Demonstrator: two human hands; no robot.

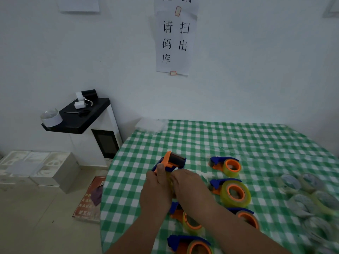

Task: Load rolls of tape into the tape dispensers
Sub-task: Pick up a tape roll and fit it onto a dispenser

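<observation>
Above the checked cloth [238, 136], tape dispenser [171, 162] clamped in left-hand fingers [161, 171]; right hand's [187, 182] grip unclear

The paper notice [175, 42] taped to the wall reads 请扫码出库; print on the red sheet [89, 200] on the floor is illegible.

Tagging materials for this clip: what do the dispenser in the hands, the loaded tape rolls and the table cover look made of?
The held dispenser looks like moulded plastic: flat, saturated blue and orange, matte. The loaded tape roll looks like clear yellowish film, glossy and translucent, on an orange core. The table cover is green-and-white check; faint sheen and wrinkles suggest vinyl or coated cloth, but I can't tell which.
</observation>
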